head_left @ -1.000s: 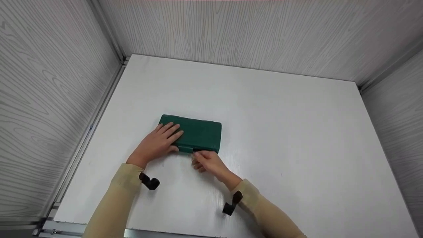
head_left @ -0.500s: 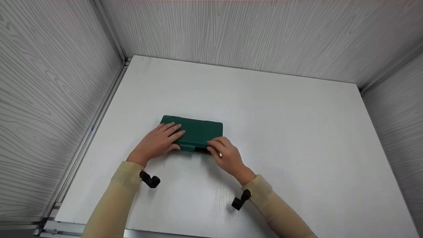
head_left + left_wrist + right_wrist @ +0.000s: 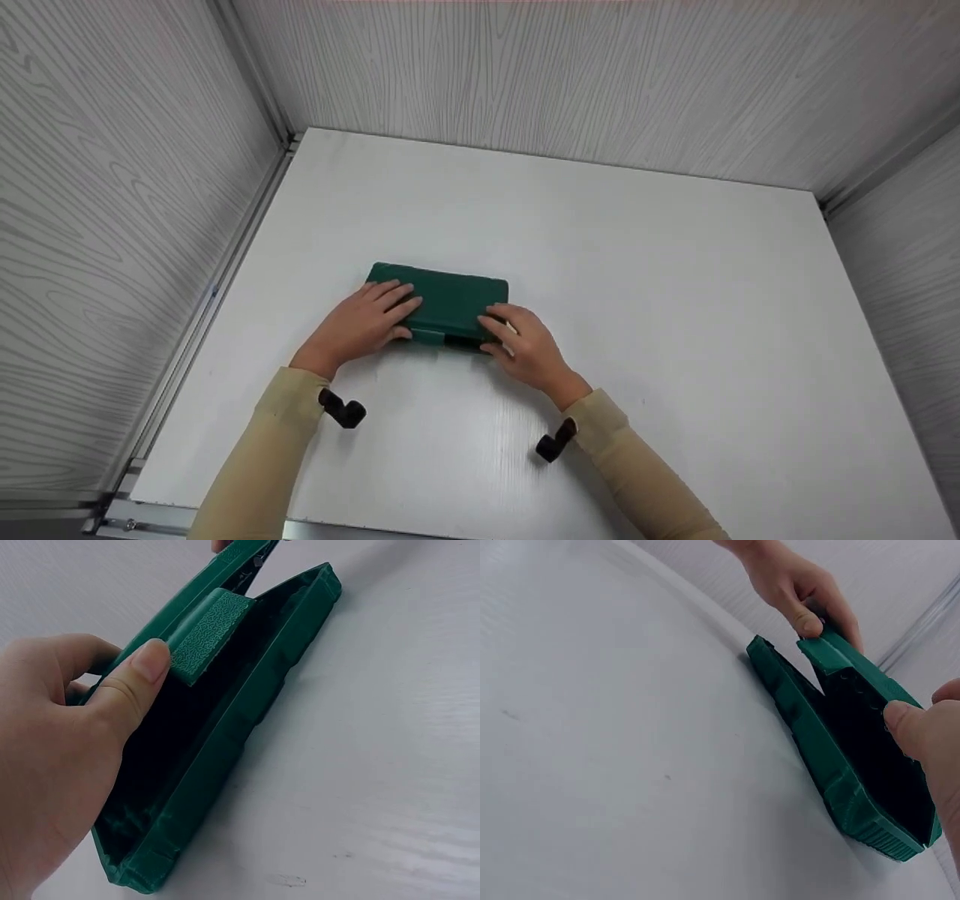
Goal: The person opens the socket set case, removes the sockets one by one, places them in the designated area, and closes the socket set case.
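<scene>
A green case (image 3: 457,298) lies on the white table, its lid raised a little along the front edge; the gap shows dark in both wrist views. My left hand (image 3: 356,326) grips the lid's left part, fingers spread over the top and thumb at the front beside the latch flap (image 3: 214,626). At the lid's front right corner, my right hand (image 3: 529,349) holds the edge between fingers on top and thumb below. In the right wrist view the case's lower half (image 3: 817,742) rests on the table. The inside is too dark to make out.
White table (image 3: 675,315) around the case, with grey wood-grain walls (image 3: 525,75) at the back and both sides. A metal rail (image 3: 225,292) runs along the left edge, another along the front. A black wrist device (image 3: 343,409) sits on each sleeve.
My right hand has moved right from the latch area to the lid's front right corner and taken hold there. The left hand has kept its place on the case.
</scene>
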The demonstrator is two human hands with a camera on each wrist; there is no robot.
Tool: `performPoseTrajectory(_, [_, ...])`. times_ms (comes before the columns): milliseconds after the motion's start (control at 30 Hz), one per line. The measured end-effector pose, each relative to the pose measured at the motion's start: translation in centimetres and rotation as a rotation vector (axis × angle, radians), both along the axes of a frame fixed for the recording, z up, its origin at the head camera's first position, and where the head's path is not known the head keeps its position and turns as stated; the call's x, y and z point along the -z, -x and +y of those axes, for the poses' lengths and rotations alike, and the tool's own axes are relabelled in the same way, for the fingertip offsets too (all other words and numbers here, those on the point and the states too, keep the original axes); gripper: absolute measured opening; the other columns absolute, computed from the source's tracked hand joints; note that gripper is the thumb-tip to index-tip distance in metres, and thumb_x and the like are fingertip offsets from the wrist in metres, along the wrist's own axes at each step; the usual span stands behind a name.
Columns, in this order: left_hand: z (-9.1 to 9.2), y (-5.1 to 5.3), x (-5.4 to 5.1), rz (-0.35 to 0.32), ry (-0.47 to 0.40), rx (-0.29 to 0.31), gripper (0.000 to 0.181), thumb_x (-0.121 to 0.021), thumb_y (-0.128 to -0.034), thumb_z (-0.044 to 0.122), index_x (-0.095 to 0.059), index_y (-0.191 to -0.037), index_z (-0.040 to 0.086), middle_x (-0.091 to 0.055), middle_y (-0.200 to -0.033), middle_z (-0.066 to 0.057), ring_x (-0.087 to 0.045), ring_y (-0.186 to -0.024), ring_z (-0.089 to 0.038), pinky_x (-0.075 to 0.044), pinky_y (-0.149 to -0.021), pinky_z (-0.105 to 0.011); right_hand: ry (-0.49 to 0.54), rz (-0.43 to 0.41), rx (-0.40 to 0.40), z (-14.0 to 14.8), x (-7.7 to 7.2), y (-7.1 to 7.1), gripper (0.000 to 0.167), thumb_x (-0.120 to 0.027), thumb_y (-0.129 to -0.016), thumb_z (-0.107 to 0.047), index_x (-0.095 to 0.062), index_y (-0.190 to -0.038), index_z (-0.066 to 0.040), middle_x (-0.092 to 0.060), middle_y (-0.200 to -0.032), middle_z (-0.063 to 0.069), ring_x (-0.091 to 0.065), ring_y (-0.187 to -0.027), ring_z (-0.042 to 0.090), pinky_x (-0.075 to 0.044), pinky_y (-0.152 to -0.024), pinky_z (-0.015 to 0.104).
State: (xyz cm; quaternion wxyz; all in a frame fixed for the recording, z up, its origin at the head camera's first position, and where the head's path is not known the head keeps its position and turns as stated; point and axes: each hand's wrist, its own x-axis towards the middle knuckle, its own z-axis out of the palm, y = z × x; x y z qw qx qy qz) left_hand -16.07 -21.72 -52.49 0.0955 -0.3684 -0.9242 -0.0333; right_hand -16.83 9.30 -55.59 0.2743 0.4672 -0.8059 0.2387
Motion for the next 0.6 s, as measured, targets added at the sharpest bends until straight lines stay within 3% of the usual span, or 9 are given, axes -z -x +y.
performPoseTrajectory(167, [0.0, -0.2, 0.4, 0.027, -0.058, 0.004, 0.055, -0.054, -0.0915, 0.041, -0.048, -0.136, 0.009, -0.049, -0.135, -0.012, -0.044, -0.125, -0.027, -0.036, -0.101, -0.042, -0.068, 0.047, -0.028, 0.0, 0.3, 0.1, 0.028, -0.071, -0.082, -0.008, -0.065, -0.109, -0.003, -0.061, -0.11, 0.015, -0.057, -0.108, 0.028, -0.044, -0.094, 0.038])
performPoseTrajectory(300, [-0.3, -0.6, 0.8, 0.073, -0.134, 0.0, 0.061, -0.057, -0.0888, 0.044, -0.047, -0.136, 0.007, -0.05, -0.134, -0.014, -0.045, -0.124, -0.026, -0.036, -0.101, -0.043, -0.075, 0.102, -0.025, -0.2, -0.1, 0.1, 0.025, -0.068, -0.084, -0.006, -0.065, -0.108, 0.0, -0.062, -0.108, 0.015, -0.058, -0.106, 0.027, -0.047, -0.09, 0.036])
performPoseTrajectory(467, [-1.3, -1.5, 1.2, 0.216, -0.24, -0.051, 0.063, -0.059, -0.0875, 0.044, -0.049, -0.135, 0.004, -0.049, -0.134, -0.018, -0.045, -0.124, -0.029, -0.038, -0.098, -0.048, -0.036, 0.126, -0.037, -0.5, -1.6, 0.5, 0.024, -0.066, -0.085, -0.006, -0.066, -0.108, 0.001, -0.062, -0.106, 0.015, -0.059, -0.102, 0.026, -0.048, -0.088, 0.036])
performPoseTrajectory(600, [-1.9, -2.2, 1.6, 0.339, -0.349, -0.131, 0.066, -0.066, -0.0844, 0.04, -0.049, -0.134, 0.0, -0.049, -0.133, -0.021, -0.048, -0.12, -0.031, -0.041, -0.095, -0.047, -0.042, 0.108, -0.069, -0.4, -2.9, 1.1, 0.023, -0.065, -0.086, -0.006, -0.065, -0.108, 0.002, -0.062, -0.105, 0.015, -0.06, -0.098, 0.025, -0.05, -0.085, 0.034])
